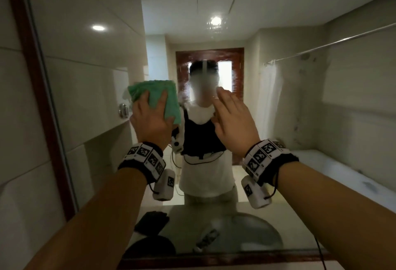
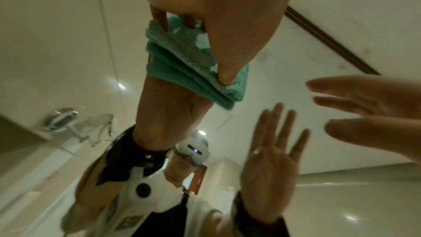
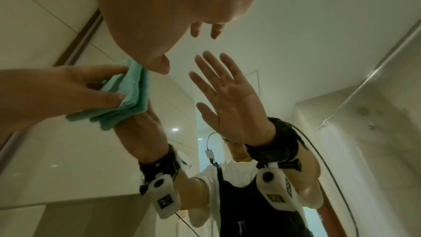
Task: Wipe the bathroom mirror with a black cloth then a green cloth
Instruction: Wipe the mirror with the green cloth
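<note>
The bathroom mirror (image 1: 300, 119) fills the head view, with a brown frame (image 1: 32, 76) down its left side. My left hand (image 1: 150, 115) holds a folded green cloth (image 1: 162, 98) flat against the glass, left of centre. In the left wrist view my thumb pins the green cloth (image 2: 189, 64). The right wrist view shows the green cloth (image 3: 129, 93) gripped between thumb and fingers. My right hand (image 1: 231, 115) is raised beside it with straight, spread fingers and nothing in it. Its fingertips (image 3: 196, 31) stand a little off the glass. A black cloth (image 1: 151, 222) appears reflected low in the mirror.
Tiled wall (image 1: 12, 119) runs to the left of the frame. The mirror reflects a sink basin (image 1: 246, 233), a bathtub (image 1: 342, 173), a curtain rail (image 1: 321, 46) and the person. A cable (image 1: 319, 248) hangs from my right wrist.
</note>
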